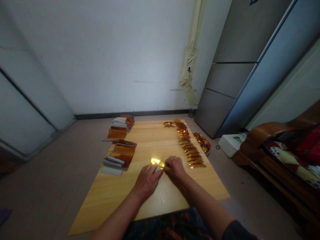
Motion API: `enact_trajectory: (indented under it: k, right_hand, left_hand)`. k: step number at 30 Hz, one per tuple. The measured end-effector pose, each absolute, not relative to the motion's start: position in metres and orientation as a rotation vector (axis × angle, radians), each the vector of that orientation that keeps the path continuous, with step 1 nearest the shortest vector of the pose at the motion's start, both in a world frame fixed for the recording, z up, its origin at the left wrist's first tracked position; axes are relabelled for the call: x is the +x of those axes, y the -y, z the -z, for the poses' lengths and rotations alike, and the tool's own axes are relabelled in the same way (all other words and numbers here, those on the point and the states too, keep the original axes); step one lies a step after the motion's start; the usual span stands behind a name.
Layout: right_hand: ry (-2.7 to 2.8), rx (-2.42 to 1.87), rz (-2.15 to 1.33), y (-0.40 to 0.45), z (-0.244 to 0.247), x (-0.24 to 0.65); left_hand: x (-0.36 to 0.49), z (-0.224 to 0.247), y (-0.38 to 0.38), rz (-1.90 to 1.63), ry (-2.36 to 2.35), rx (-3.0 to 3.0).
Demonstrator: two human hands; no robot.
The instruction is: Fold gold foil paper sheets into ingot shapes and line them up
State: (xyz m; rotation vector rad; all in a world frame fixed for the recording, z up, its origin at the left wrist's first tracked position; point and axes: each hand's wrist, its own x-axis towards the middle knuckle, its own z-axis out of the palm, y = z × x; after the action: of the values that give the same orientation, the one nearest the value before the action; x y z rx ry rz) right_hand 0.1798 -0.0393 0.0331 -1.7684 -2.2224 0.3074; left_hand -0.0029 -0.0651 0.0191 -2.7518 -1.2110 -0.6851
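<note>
You pinch gold foil between both hands, long axis running left-right; left hand fingers closed on its left part, right hand bunched over right end, nearer strip row on board

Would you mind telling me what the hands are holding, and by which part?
The left hand and right hand hold a shiny gold foil piece at its near end; the fingers hide the exact spot.

A pale wood-grain tabletop bears two stacks of amber film strips with white backing along its left edge; a long row of folded amber foil pieces runs near its right edge, beside a small golden heap.
</note>
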Motion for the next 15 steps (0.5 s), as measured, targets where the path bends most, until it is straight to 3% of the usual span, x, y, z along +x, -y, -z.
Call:
enact_trajectory:
  k: [15]
  right_hand:
    - [1.99, -1.781, -0.463, 0.0388, -0.0301, 0.1814]
  left_hand:
    - [-0.0021, -0.0203, 0.0653, 0.65, 1.232, -2.75]
